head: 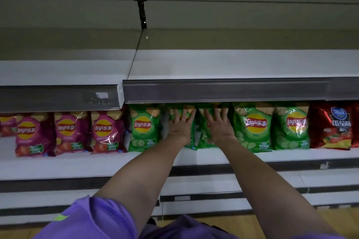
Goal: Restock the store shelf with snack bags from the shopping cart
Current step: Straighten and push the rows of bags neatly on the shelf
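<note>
Lay's logos are read on three magenta bags (70, 132) and three green bags (252, 128); flat hands, left hand (181, 125) and right hand (218, 125), are pressed against two more green bags (202, 134) at center frame.

A shop: tiered retail shelves (213, 156) with price rails (223, 91), chip bags (252, 128) facing out
</note>
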A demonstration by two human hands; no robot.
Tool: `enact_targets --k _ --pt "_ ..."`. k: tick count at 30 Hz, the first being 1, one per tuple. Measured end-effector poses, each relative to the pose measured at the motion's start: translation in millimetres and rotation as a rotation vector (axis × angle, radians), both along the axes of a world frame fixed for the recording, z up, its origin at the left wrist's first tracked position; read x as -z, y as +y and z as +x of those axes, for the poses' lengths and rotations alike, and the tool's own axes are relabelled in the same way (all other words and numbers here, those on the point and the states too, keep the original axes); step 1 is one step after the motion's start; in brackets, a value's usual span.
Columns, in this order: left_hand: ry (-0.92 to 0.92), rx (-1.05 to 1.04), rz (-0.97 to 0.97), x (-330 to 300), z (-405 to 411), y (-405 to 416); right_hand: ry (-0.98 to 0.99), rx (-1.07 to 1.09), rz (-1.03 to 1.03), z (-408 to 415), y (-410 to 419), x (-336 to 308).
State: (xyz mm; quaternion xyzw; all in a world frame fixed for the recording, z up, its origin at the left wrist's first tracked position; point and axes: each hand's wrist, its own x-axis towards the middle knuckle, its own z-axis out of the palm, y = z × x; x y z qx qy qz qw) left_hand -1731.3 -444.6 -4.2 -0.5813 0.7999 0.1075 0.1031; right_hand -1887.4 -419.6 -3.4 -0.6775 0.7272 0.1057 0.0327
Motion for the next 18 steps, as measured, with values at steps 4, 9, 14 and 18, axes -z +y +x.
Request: enact_targets --k 4,9,14,18 --pt "0.006 -0.012 0.0 3 0 1 -0.005 0.023 0.0 2 1 -1" --pt "0.009 0.01 -0.006 -2 7 6 0.053 -0.038 -0.055 -1 9 -5" --pt "0.053 -0.097 -0.06 -16 27 13 0.032 -0.227 -0.109 6 5 -14" --pt "0.032 -0.212 -0.078 -23 61 35 -0.05 -0.36 -0.12 34 5 -20"
